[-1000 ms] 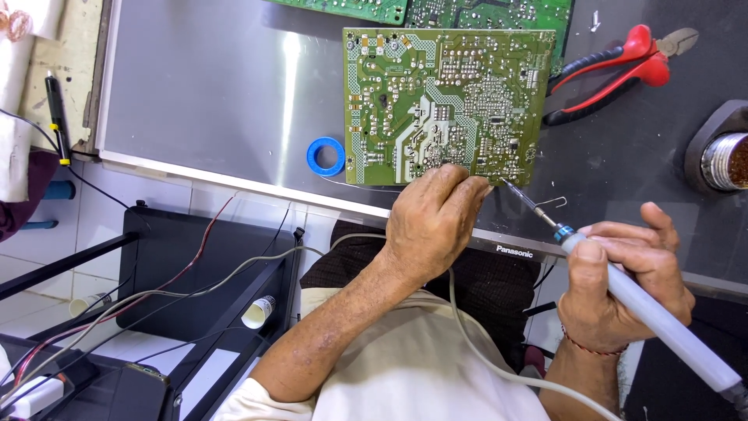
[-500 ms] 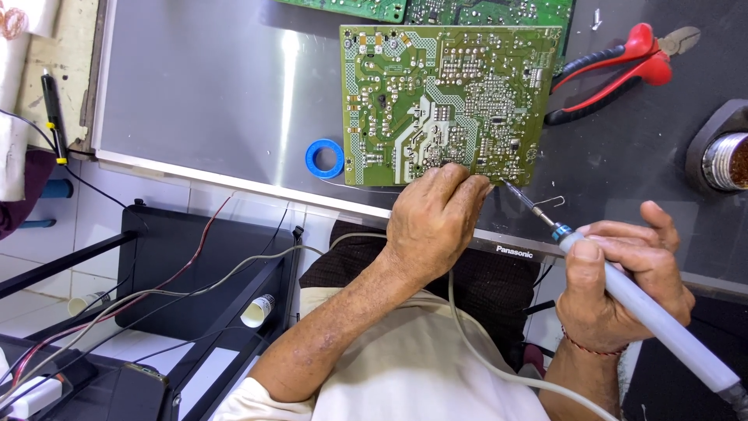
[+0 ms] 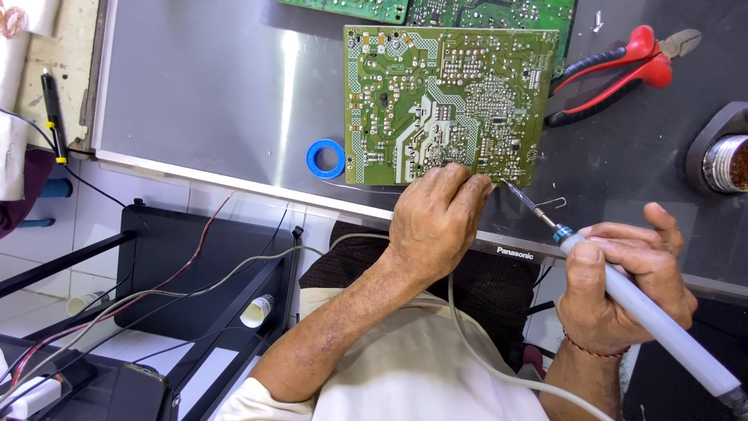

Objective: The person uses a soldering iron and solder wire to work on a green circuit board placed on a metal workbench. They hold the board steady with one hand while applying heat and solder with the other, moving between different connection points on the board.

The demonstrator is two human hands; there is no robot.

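A green circuit board (image 3: 436,101) lies solder side up on a grey metal panel (image 3: 210,93). My left hand (image 3: 438,222) rests on the board's near edge, fingers curled, pressing it down. My right hand (image 3: 623,281) grips a white-handled soldering iron (image 3: 647,312). The iron's thin metal tip (image 3: 514,192) touches the board's near right corner, right beside my left fingertips. A bent piece of wire (image 3: 552,205) lies next to the tip.
A blue solder spool (image 3: 326,158) sits left of the board. Red-handled pliers (image 3: 623,66) lie at the upper right, a round metal holder (image 3: 725,160) at the right edge. More green boards (image 3: 467,9) lie beyond. A black stand with cables (image 3: 187,281) is lower left.
Both hands hold nearly the same pose; the iron tip stays at the board's corner with only a slight shift.
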